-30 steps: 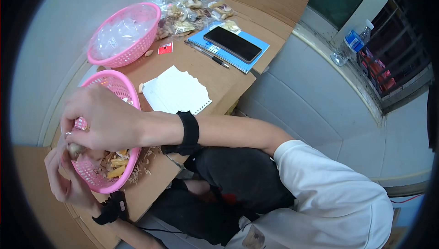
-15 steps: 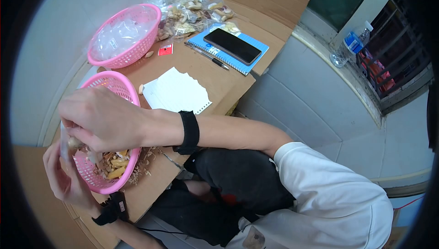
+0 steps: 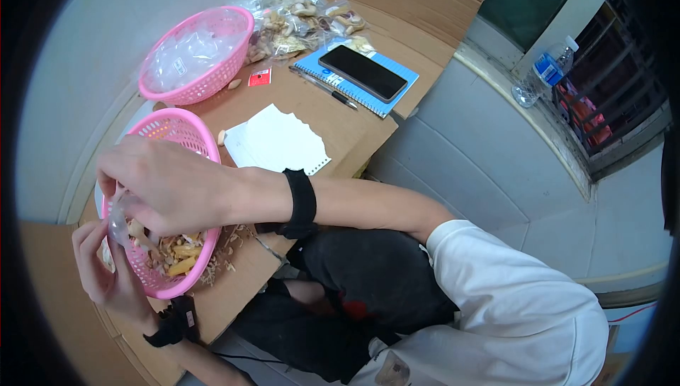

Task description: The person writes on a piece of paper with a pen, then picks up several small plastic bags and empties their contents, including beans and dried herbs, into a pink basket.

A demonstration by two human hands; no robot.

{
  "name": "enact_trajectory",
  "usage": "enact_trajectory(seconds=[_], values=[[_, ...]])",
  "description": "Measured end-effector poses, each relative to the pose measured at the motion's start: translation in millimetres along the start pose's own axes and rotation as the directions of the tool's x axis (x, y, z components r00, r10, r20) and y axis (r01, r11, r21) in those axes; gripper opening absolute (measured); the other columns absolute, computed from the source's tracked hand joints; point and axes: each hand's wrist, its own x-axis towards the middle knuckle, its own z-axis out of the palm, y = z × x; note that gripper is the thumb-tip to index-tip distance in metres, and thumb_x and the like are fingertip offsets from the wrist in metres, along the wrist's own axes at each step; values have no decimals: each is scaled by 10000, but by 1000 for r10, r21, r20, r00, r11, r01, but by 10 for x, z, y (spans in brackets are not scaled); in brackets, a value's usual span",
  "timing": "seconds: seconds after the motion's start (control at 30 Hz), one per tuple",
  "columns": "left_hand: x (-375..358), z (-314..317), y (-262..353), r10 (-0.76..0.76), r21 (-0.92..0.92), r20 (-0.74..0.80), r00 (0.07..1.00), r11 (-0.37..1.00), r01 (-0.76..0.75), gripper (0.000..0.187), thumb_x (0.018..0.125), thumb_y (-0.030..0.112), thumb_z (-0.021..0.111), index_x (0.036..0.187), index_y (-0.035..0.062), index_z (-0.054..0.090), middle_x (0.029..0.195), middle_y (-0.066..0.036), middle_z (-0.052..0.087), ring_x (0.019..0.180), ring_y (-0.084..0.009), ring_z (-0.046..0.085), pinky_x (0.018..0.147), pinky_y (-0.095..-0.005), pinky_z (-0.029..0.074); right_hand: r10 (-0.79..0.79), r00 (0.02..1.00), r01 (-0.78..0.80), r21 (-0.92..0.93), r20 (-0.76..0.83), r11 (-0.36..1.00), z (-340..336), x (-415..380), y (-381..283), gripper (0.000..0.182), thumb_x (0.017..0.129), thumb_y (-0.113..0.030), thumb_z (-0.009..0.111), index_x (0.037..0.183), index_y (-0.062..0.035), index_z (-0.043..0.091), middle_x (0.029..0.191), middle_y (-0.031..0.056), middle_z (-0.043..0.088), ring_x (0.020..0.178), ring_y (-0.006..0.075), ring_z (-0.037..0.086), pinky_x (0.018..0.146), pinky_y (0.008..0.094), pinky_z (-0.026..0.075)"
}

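Observation:
A small clear plastic bag is stretched between my two hands, over the near side of a pink basket. My left hand grips the bag's lower side between thumb and bent fingers. From above, my right hand reaches across the basket, its curled fingers pinching the bag's upper part; the fingertips are partly hidden behind the hand. Pale and yellow dried pieces lie in the basket under the bag. Both wrists wear black straps.
Behind stands another pink basket of clear bags, beside a heap of filled packets. A torn white paper, a pen, a blue notebook and a phone lie on the cardboard. Crumbs are scattered by the near basket.
My left hand has shifted slightly right and the bag now sits a little further over the basket. My right hand stays over the basket, fingers still closed.

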Motion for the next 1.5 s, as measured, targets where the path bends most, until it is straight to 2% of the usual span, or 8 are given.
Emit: enact_trajectory(seconds=[0.27,0.67,0.73,0.93,1.17,1.3,1.37,1.5], values=[[50,160,201,-335,-160,-51,941,933,323,309,926,-54,595,1234,-51,568,1214,-154,606,1135,-211,572,991,-340,450,-246,968,248,-248,43,936,-77,36,10,204,757,-165,715,783,-7,589,707,121,603,742,312,607,652,431,485],[51,173,181,-110,-29,-248,963,994,106,335,952,-25,572,1284,-50,535,1219,-157,587,1074,-206,586,1001,-342,440,176,982,-176,-5,69,984,-136,18,-18,193,696,-124,718,726,33,610,707,173,638,694,328,651,642,392,499],[179,261,422,-331,-278,-274,903,926,255,315,962,-8,553,1275,-44,547,1221,-143,585,1079,-196,582,994,-324,436,188,982,-187,-39,14,982,-187,52,-69,196,694,-103,701,800,34,611,736,177,654,703,325,660,653,389,507],[-20,84,33,-286,-181,62,956,939,292,222,940,-26,555,1157,-51,596,1101,-100,639,1016,-152,596,928,-291,454,46,999,-45,268,5,962,-76,23,17,404,696,-143,743,1003,50,563,762,182,660,699,275,667,658,375,514],[35,145,117,-388,-242,-117,914,904,353,183,938,-15,578,1116,-42,606,1079,-105,647,987,-155,612,902,-295,474,255,961,-273,209,111,939,-61,-1,6,229,723,-143,744,796,25,606,768,158,651,716,262,647,646,374,489],[209,241,414,-279,-410,-91,956,885,219,183,941,5,599,1120,-29,618,1084,-101,650,952,-167,628,884,-301,485,54,998,-55,94,16,994,47,-44,148,158,738,-137,732,746,-11,637,688,128,612,696,294,612,640,387,470],[180,137,283,-138,-135,51,989,980,144,170,963,27,586,1117,-29,631,1081,-101,661,976,-170,621,898,-318,484,53,998,-56,67,36,996,11,-41,133,131,744,-133,719,751,-22,649,665,123,600,697,303,604,642,393,467],[-40,41,-24,-258,-105,57,964,959,263,162,962,23,582,1096,-49,639,1100,-109,649,1027,-177,608,917,-318,472,-51,996,54,-42,80,998,-79,-16,105,117,754,-126,681,702,-27,649,654,114,610,722,299,613,662,396,477]])
